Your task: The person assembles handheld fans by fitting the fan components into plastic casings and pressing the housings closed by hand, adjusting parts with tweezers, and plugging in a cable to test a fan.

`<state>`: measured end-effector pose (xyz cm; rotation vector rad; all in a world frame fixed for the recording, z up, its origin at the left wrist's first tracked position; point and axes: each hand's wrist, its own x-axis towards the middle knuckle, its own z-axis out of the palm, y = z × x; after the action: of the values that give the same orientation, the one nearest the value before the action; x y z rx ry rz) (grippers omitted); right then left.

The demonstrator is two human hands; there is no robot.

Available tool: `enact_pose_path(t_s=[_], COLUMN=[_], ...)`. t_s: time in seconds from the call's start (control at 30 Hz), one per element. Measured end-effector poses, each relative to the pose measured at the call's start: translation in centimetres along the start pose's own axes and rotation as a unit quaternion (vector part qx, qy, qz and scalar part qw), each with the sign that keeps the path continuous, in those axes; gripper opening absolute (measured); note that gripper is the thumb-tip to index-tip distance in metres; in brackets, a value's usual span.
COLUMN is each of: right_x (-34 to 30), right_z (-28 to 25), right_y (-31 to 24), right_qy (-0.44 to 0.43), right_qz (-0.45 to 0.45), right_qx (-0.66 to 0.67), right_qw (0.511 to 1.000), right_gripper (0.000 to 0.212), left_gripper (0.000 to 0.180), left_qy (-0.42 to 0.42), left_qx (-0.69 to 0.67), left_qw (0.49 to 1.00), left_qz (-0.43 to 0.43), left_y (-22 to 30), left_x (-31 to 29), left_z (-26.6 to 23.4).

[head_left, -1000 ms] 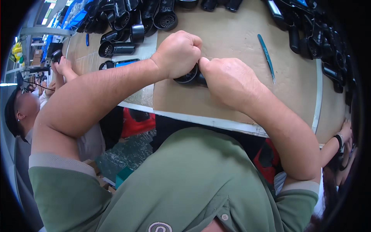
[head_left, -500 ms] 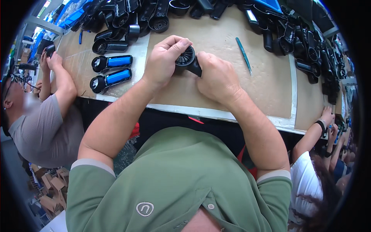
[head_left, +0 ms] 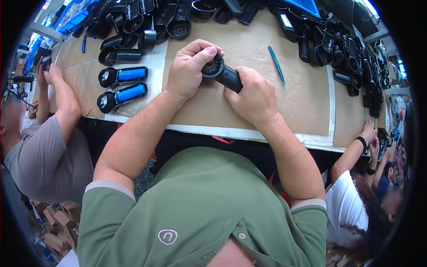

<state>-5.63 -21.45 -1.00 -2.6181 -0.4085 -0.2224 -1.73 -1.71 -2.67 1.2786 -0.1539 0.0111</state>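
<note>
A second ago both hands were cupped over the small black handheld fan with a round grille head, hiding nearly all of it. Now the left hand has opened enough that the grille shows between its thumb and fingers, and the handle juts out toward the right hand, which has slid down onto the handle's lower end.

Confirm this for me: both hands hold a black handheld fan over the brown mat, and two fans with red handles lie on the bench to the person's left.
Not quite. The head view shows the left hand and right hand holding the black fan over the brown mat, but the two fans lying to the person's left have blue handles, not red.
</note>
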Motion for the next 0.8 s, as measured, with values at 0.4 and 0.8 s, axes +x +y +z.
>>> enact_pose_path(t_s=[0.4,0.8], right_x=[0.4,0.8], right_z=[-0.9,-1.6], right_y=[-2.5,-1.0], right_qy=[-0.003,-0.163], right_qz=[0.11,0.267], right_qx=[0.24,0.649], right_qw=[0.964,0.694], right_gripper=[0.02,0.016], left_gripper=[0.026,0.047], left_qy=[-0.001,-0.07], left_qx=[-0.242,-0.267], left_qw=[0.969,0.957], left_qz=[-0.037,-0.088], left_y=[0.3,-0.1], left_x=[1.7,1.1], left_z=[-0.2,0.8])
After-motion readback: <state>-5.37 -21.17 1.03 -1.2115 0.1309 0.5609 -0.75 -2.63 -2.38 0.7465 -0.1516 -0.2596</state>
